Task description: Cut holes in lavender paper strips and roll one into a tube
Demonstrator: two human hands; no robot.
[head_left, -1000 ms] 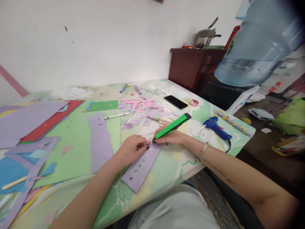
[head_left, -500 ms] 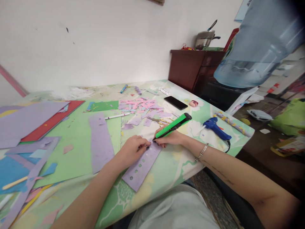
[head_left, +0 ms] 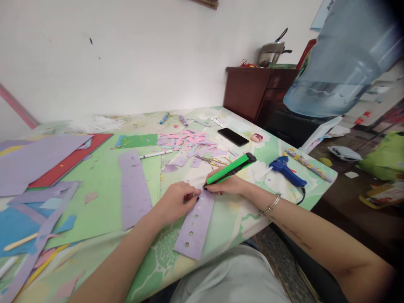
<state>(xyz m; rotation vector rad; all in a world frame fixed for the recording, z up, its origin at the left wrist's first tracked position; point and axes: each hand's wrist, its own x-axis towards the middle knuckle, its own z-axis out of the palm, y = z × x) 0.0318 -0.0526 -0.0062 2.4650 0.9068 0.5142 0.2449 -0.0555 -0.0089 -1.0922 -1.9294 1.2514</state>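
I've got right fingers (head_left: pixel 216 190) clamped round the green cutter (head_left: pixel 232 168), left fingers (head_left: pixel 188 189) resting loosely on the purple strip (head_left: pixel 202 225) on the tabletop (head_left: pixel 233 219), near-end holes (head_left: pixel 191 233) done, far end seemingly unfinished.

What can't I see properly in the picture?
In the head view:
Tip of the green cutter: too small, beside the right hand.
Far end of the holed purple strip: partly behind the right hand.
Top of the water bottle: cut off by the top edge.
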